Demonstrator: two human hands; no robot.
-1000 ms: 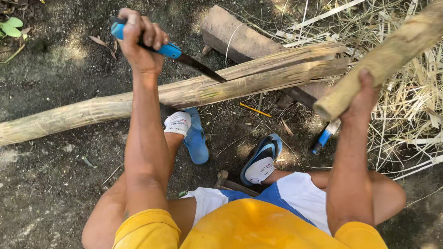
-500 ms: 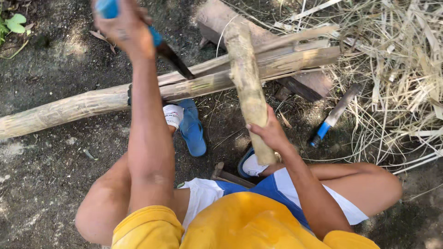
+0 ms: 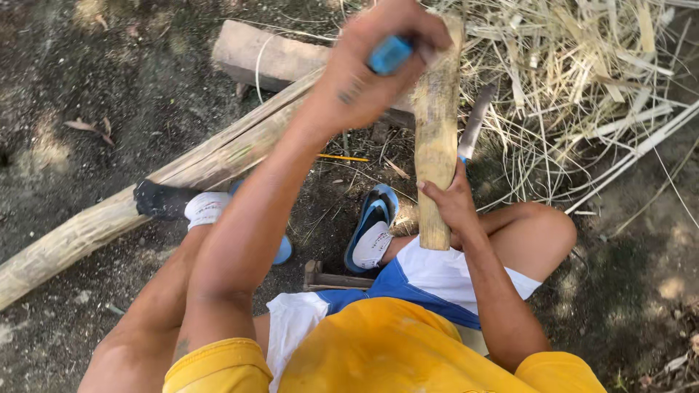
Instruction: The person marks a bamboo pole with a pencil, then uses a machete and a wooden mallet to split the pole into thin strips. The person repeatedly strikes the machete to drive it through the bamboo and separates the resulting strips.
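left hand (image 3: 378, 69) raised, fisted | right hand (image 3: 453, 202) gripping, seemingly low

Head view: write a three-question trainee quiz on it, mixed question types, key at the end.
1. True or false: the right hand grips the short bamboo piece.
2. The handle of the tool in the left hand is: A red, B blue, C green.
3. Fill in: the person's shirt is ___.

Key: 1 true; 2 B; 3 yellow.
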